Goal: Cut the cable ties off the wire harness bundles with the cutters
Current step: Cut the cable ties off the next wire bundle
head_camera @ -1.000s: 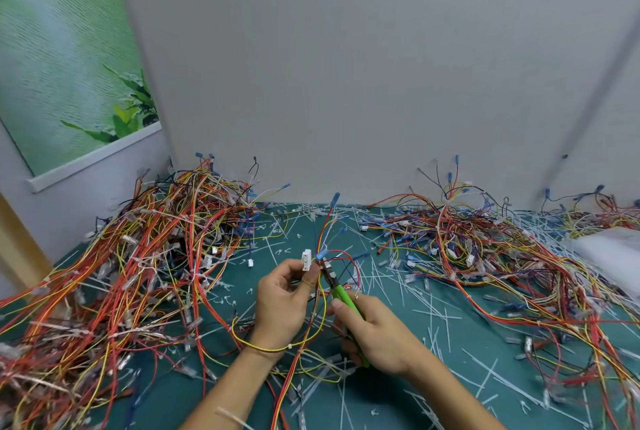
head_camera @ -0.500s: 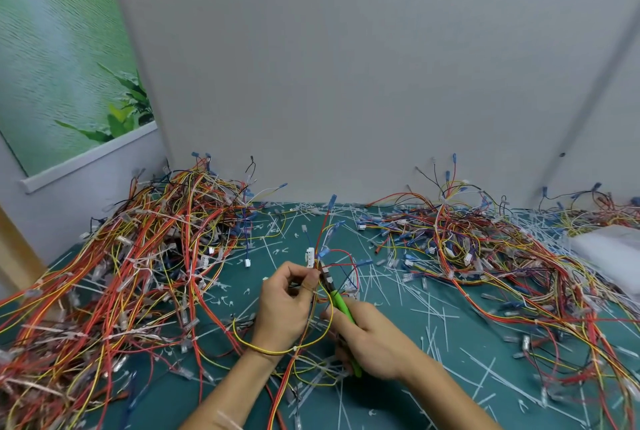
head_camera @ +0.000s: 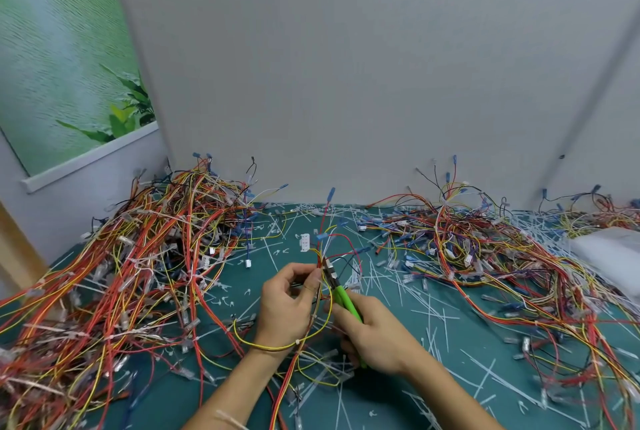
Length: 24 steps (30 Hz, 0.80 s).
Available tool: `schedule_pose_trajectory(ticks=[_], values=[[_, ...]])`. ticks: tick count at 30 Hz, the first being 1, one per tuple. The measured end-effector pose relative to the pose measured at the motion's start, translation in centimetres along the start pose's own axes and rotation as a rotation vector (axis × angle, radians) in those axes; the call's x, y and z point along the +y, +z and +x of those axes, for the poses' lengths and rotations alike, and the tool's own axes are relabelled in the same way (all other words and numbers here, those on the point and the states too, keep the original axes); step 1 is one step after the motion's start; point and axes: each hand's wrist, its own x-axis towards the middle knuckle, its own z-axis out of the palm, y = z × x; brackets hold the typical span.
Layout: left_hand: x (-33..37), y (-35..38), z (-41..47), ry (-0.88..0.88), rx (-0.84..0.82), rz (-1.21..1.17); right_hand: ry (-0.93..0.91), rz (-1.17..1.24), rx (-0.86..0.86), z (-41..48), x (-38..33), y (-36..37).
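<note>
- Pinched in the left grip (head_camera: 287, 305), between the thumb and curled fingers, is the wire harness bundle (head_camera: 320, 256), which is held raised above the teal bench (head_camera: 485, 391).
- The green handles of the cutters (head_camera: 344, 299) are enclosed by the right grip (head_camera: 377, 336), whose fingers are curled round them.
- The nose of the cutters is laid against the bundle, just beside the left thumb; whether the blades are apart or together cannot be told.
- A yellow wire loop (head_camera: 263, 346) is draped from the bundle across the left wrist, and a small white cable tie (head_camera: 297, 342) is seen on it.
- A white connector (head_camera: 304, 242) is carried at the bundle's far end.
- A large left heap (head_camera: 138, 273) of harnesses is piled on the bench, and a right heap (head_camera: 485, 249) is spread towards the back.
- Cut tie strips (head_camera: 433, 318) are scattered over the bench around both grips.
- A white bag (head_camera: 609, 256) is seen at the far right edge.
</note>
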Motion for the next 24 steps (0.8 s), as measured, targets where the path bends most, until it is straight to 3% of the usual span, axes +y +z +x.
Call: schedule_pose_trajectory(ticks=[24], values=[[-0.08,-0.26,0.00,0.102,-0.013,0.036,-0.022,-0.004,0.005,-0.23,-0.35,0.15]])
